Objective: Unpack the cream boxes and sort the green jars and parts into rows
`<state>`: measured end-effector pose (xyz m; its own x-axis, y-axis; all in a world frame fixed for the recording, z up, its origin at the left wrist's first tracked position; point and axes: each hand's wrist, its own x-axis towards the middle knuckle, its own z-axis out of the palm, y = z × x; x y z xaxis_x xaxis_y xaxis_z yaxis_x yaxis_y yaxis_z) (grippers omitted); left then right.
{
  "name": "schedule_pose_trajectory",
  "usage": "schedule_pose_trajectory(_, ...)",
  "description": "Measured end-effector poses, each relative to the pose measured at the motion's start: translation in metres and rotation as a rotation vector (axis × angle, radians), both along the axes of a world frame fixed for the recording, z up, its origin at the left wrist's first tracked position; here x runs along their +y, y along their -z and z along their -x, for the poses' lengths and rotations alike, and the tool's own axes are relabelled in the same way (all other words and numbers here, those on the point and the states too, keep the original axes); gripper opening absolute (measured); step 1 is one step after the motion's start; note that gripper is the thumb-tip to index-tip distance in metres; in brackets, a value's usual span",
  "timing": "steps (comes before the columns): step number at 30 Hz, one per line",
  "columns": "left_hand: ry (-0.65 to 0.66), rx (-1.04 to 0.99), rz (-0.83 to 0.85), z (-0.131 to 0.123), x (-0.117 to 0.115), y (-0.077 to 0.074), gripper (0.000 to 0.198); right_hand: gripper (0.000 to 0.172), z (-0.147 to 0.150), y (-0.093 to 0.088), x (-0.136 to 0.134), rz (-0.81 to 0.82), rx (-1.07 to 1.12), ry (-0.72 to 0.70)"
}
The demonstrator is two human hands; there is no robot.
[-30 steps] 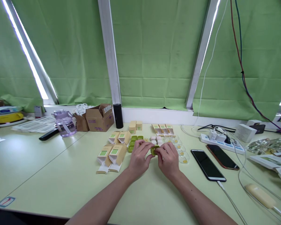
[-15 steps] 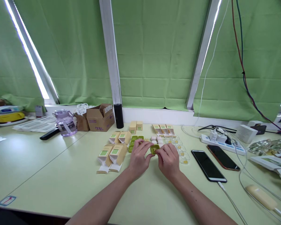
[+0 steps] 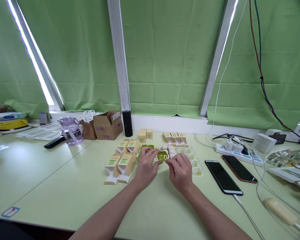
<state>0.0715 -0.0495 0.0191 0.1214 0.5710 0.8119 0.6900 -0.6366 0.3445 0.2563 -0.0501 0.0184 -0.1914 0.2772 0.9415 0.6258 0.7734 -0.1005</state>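
Note:
My left hand (image 3: 147, 168) grips a small olive-green square case (image 3: 162, 155) between thumb and fingers, its open side facing me. A thin pale curved strip (image 3: 165, 157) shows at the case's right side. My right hand (image 3: 180, 171) is closed in a pinch at the lower right of the case, by the end of that strip. Behind my left hand lie more green cases (image 3: 147, 146), partly hidden. White rounded pieces (image 3: 171, 150) sit behind the held case. Clear plastic pieces with yellow centres (image 3: 194, 157) lie just beyond my right hand.
Opened cardboard boxes (image 3: 126, 163) stand left of my hands, with others (image 3: 175, 138) behind. Two phones (image 3: 223, 176) lie on the right, near a power strip (image 3: 237, 153) and cables. A purple bottle (image 3: 70, 130), brown carton (image 3: 107, 126) and black cylinder (image 3: 127, 123) stand at back left.
The green case has tilted and shifted slightly left, so more of its inside shows. The pale strip now stands out at its right side. My right fingers are a little lower against it.

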Motion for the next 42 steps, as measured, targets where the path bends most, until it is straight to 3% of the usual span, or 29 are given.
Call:
schedule_pose_trajectory(9, -0.213, -0.293, 0.118, 0.008, 0.007, -0.007, 0.040, 0.017, 0.004, 0.011, 0.010, 0.199, -0.031, 0.006)
schedule_pose_trajectory(18, -0.252, -0.521, 0.245, 0.013, 0.013, -0.008, 0.047, 0.019, 0.026, 0.025, 0.039, 0.351, -0.313, 0.182)
schedule_pose_trajectory(24, -0.234, -0.523, 0.215, 0.013, 0.014, -0.006, 0.046, 0.021, 0.037, 0.030, 0.052, 0.405, -0.405, 0.295)
schedule_pose_trajectory(35, -0.227, -0.553, 0.247, 0.012, 0.011, -0.006, 0.048, 0.011, 0.042, 0.030, 0.048, 0.437, -0.388, 0.305)
schedule_pose_trajectory(39, -0.152, -0.632, 0.246, 0.011, 0.011, -0.008, 0.045, 0.008, 0.034, 0.025, 0.034, 0.434, -0.396, 0.249)
schedule_pose_trajectory(42, -0.004, -0.773, 0.342, 0.008, 0.013, -0.009, 0.041, 0.008, 0.029, 0.022, 0.015, 0.501, -0.470, 0.182)
